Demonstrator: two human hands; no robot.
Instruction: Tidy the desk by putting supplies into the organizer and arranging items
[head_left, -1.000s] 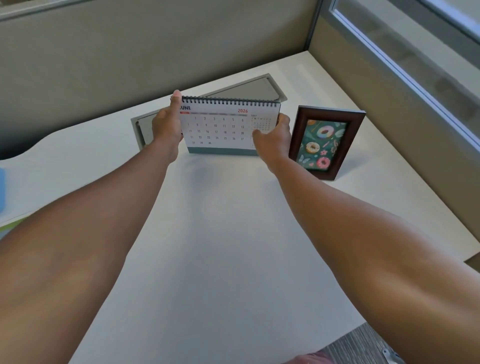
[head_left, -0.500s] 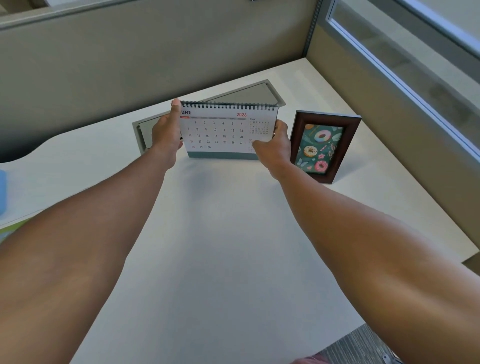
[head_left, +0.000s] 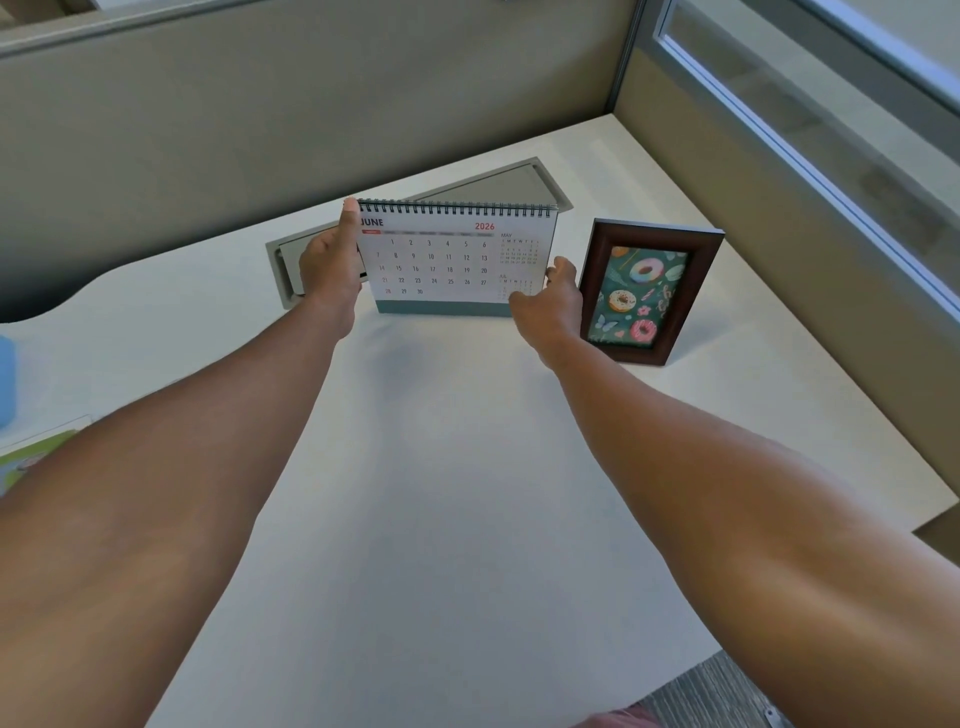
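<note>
1. My left hand (head_left: 332, 270) grips the calendar's (head_left: 441, 260) left edge, thumb up by the spiral.
2. My right hand (head_left: 550, 301) pinches its lower right corner.
3. Calendar stands upright on the white counter (head_left: 467, 493), just beside a donut picture frame (head_left: 649, 291).

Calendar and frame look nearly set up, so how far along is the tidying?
Done, apparently: the frame stands upright on the desk. In hand: the calendar, its base down on the desk beside the frame, with the left hand and right hand gripping its sides. Left: letting go. No organizer shows here; papers lie at the left edge.
</note>
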